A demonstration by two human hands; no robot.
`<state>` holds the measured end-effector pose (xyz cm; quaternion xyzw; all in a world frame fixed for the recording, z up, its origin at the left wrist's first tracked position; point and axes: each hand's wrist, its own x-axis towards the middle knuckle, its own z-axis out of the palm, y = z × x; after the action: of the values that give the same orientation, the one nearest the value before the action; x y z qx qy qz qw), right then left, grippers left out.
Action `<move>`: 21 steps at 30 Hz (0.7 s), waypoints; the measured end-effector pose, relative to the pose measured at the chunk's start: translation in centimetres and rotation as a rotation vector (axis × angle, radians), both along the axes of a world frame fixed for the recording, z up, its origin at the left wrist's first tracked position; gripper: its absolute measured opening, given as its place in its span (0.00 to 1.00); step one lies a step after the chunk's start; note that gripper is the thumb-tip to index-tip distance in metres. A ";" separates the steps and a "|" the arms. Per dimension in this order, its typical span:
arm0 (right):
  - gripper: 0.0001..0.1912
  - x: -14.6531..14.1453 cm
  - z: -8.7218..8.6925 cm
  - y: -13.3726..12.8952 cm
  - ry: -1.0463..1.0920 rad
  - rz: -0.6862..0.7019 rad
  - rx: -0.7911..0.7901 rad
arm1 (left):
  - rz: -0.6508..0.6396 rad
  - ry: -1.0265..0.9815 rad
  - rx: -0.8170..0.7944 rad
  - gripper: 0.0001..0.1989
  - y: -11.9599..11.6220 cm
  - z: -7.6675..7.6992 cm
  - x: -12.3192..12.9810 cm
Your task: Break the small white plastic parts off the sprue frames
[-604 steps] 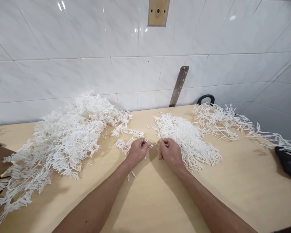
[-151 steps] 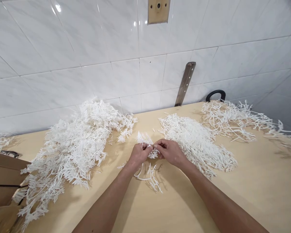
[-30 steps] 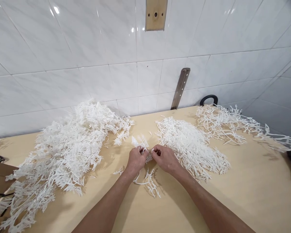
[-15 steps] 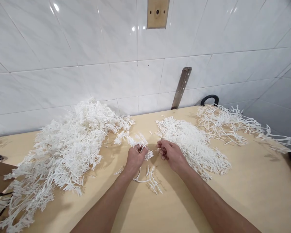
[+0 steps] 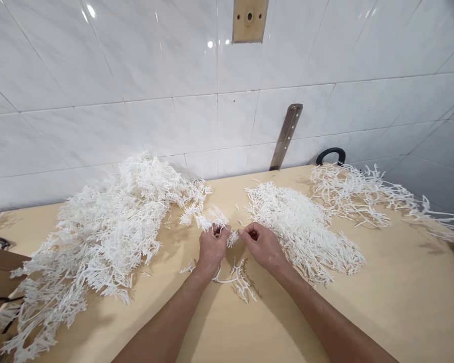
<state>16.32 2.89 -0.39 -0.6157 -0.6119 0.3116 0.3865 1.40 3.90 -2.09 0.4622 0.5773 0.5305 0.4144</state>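
Note:
My left hand (image 5: 213,247) is closed around a white branching plastic sprig (image 5: 216,217), whose fine tips stick out above and to the right of the fingers. Close beside it, my right hand (image 5: 263,243) pinches thumb and forefinger at the sprig's right-hand tips; the exact bit between them is too small to make out. Below the hands lies a bare white branched stem (image 5: 239,283), partly hidden by my left wrist. A heap of short white pieces (image 5: 295,222) spreads just right of my right hand.
A large pile of white sprigs (image 5: 109,227) covers the table's left side. Bare white stems (image 5: 348,191) lie at the back right, by a black curved handle (image 5: 331,155). A metal strip (image 5: 286,136) leans on the tiled wall. A cardboard box (image 5: 2,272) stands at left.
My right hand has moved left to the sprig, and its fingers have come together at the tips. My left hand stays in nearly the same place, holding the sprig.

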 end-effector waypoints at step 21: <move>0.12 -0.6 0.1 -0.3 0.162 0.105 -0.219 | -0.071 -0.039 -0.056 0.18 -0.3 0.1 0.1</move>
<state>15.72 2.56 -0.30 -0.5939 -0.5726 0.4451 0.3483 1.53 3.60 -1.97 0.4600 0.5669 0.5080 0.4571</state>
